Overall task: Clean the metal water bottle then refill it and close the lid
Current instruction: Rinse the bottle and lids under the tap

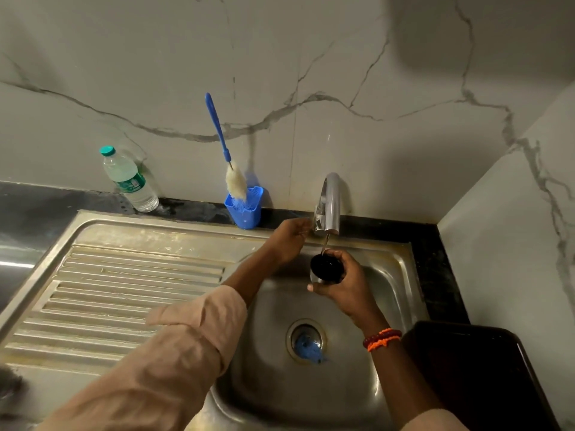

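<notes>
My right hand [348, 287] grips the metal water bottle [326, 269] over the sink basin [389, 293], right below the tap spout. From above, only the bottle's black round top and a strip of its silver wall show. A thin stream of water falls from the chrome tap [331, 203] onto that black top. My left hand [291, 239] reaches across to the tap, its fingertips pinching the tap lever [318, 219]. I cannot tell whether the black top is a lid or the open mouth.
A blue-handled bottle brush [224, 150] stands in a blue holder [244, 208] against the marble wall. Left of it stands a plastic water bottle [130, 180]. The ribbed drainboard [124, 290] lies on the left, a black tray [479, 368] on the right, and a blue scrap in the drain [306, 342].
</notes>
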